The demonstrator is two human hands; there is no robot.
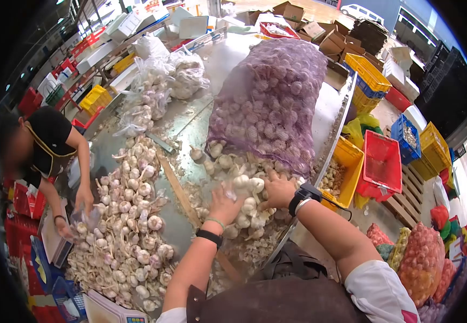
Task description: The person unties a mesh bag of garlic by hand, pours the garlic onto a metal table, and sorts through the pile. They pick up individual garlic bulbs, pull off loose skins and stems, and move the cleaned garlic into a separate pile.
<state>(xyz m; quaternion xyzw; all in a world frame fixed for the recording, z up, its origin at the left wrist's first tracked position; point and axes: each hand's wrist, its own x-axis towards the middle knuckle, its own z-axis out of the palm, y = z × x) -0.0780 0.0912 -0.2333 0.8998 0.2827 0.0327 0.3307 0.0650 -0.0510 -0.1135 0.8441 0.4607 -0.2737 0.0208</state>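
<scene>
A loose heap of white garlic bulbs [246, 206] lies on the metal table in front of me, at the mouth of a large purple mesh sack [274, 89] full of garlic. From the left, my left hand [224, 204] rests against the heap, its fingers apart and slightly blurred. My right hand [277, 191] is spread over the bulbs on the other side, close to the sack's lower edge. Several bulbs show between the two hands. Loose skins and scraps [255, 246] lie nearer my apron.
A wooden strip [177, 185] divides my heap from a larger garlic pile [131, 215] on the left. A person [56, 140] works there with a plastic bag. Bagged garlic [152, 86] stands behind. Yellow [346, 161] and red crates [379, 164] flank the table's right edge; a scale [112, 311] sits front left.
</scene>
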